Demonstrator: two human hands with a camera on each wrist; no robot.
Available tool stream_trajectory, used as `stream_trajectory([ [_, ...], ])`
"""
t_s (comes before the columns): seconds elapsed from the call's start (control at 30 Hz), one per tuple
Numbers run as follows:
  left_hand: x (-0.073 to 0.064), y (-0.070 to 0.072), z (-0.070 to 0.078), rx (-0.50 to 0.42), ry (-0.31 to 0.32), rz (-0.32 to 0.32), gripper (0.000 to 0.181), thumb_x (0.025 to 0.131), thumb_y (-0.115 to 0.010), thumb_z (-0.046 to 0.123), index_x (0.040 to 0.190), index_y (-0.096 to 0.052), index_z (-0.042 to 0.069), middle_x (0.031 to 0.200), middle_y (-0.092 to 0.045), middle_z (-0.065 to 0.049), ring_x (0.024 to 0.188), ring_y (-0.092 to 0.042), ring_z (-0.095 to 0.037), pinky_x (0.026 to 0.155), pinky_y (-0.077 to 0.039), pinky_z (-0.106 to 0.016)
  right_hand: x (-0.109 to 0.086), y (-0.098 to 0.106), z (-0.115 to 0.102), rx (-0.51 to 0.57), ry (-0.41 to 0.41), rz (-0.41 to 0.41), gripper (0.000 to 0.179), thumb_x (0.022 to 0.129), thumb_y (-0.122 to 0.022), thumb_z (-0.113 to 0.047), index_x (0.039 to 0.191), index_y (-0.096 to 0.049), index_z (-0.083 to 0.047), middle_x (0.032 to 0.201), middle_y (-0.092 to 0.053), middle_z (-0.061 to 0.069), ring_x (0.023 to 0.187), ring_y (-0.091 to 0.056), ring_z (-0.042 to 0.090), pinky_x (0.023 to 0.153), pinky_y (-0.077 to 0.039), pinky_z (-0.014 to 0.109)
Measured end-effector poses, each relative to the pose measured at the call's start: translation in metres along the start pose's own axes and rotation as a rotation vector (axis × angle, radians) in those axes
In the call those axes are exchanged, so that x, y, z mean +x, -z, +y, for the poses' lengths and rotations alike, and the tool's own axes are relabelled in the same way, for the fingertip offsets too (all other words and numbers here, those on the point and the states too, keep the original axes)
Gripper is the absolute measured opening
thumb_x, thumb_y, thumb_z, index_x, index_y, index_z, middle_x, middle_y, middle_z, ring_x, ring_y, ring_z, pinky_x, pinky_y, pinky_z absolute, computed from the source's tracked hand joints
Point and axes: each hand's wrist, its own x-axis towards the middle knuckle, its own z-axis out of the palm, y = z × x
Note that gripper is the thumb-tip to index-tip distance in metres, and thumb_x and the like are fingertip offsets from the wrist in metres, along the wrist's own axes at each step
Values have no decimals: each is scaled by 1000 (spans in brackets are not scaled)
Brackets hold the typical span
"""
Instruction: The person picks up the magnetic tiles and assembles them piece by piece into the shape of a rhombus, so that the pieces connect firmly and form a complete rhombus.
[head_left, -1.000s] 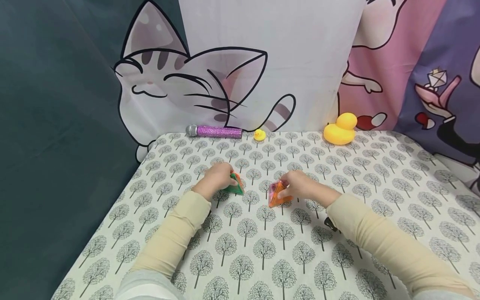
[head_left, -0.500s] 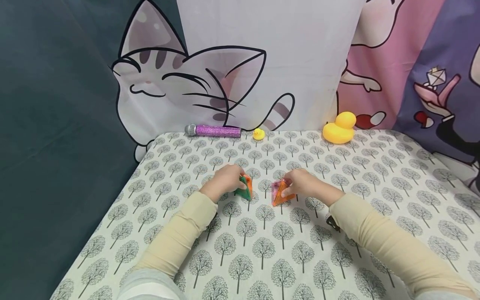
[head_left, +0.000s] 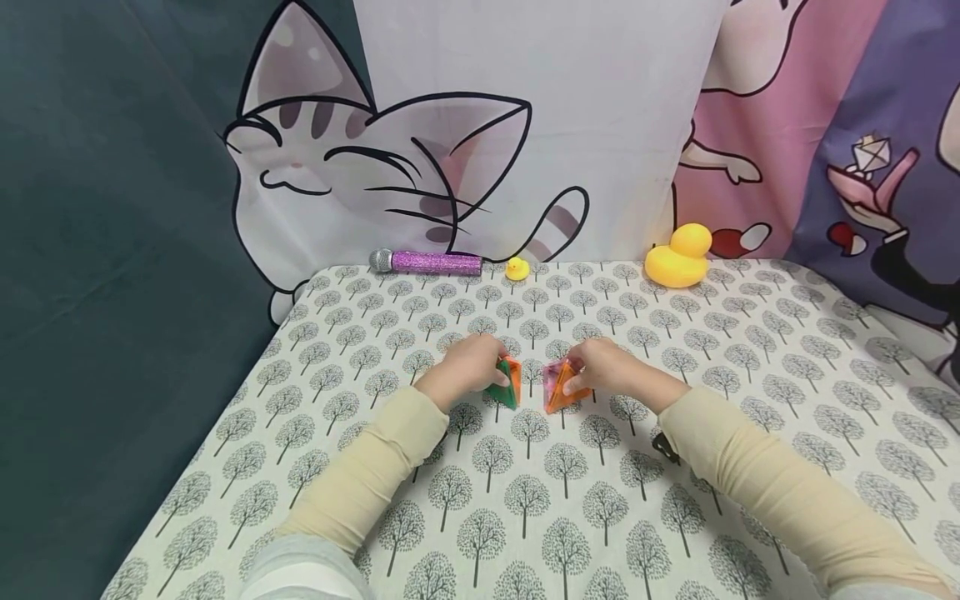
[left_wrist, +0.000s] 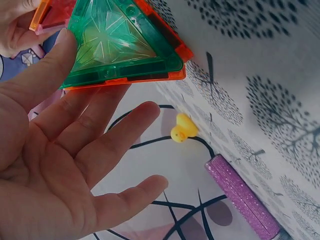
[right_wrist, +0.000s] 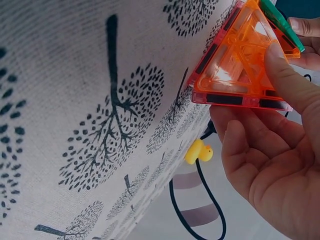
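My left hand pinches a green triangular magnetic tile joined to an orange one behind it. The thumb lies on the green face, with the other fingers behind. Across from it, my right hand pinches an orange triangular magnetic tile with a pink one behind it. The right thumb presses on the orange face. Both pairs stand tilted over the table, facing each other across a narrow gap in the head view. Fingers partly hide each pair.
A table with a tree-print cloth lies under both hands. Along its back edge are a purple glitter microphone, a small yellow duck and a bigger yellow duck. Behind hangs a cartoon cat backdrop.
My left hand has moved right with the green and orange tiles, narrowing the gap to the other pair. The right hand and its tiles have barely moved.
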Motion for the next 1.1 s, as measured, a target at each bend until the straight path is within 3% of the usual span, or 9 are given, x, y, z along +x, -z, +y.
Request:
stream_trajectory([
  [0.13, -2, -1, 5, 20, -12, -3, 43, 72, -69, 26, 112, -58, 14, 104, -59, 0, 91, -52, -17, 82, -37, -36, -1, 0, 0, -9, 20, 9, 26, 65, -74, -24, 80, -63, -6, 80, -62, 3, 76, -56, 20, 72, -44, 37],
  [0.27, -1, -4, 7, 19, -23, -3, 43, 72, -69, 28, 112, -59, 15, 103, -60, 1, 87, -52, -15, 82, -37, -37, -2, 1, 0, -21, 35, 12, 23, 65, -74, -24, 76, -62, -8, 77, -61, 2, 73, -55, 19, 69, -44, 35],
  [0.6, 1, -7, 13, 33, -37, -11, 33, 71, -71, 27, 100, -64, 14, 76, -56, 7, 71, -49, -12, 73, -39, -35, -3, 0, 0, -14, 15, 3, 26, 65, -74, -25, 80, -63, -7, 80, -62, 3, 76, -57, 20, 71, -46, 36],
  [0.77, 2, -8, 17, 42, -14, -22, 35, 71, -71, 27, 103, -63, 15, 83, -58, 7, 78, -50, -13, 85, -36, -42, -4, 0, -1, -18, 3, -3, 29, 64, -74, -25, 84, -64, -6, 79, -62, 2, 74, -56, 18, 70, -45, 35],
  [0.93, 1, -7, 20, 33, -1, -21, 40, 70, -70, 28, 106, -61, 14, 91, -59, 4, 88, -52, -16, 94, -24, -52, -5, 1, -2, -10, -8, -10, 30, 65, -74, -25, 85, -65, -5, 77, -61, 1, 73, -55, 17, 69, -45, 34],
  [1.1, 1, -7, 21, 28, -15, -18, 37, 70, -71, 27, 104, -62, 14, 87, -58, 5, 81, -51, -13, 88, -33, -46, -5, 0, -2, -8, -4, -9, 27, 65, -74, -24, 83, -65, -6, 75, -61, -1, 70, -55, 16, 68, -45, 33],
])
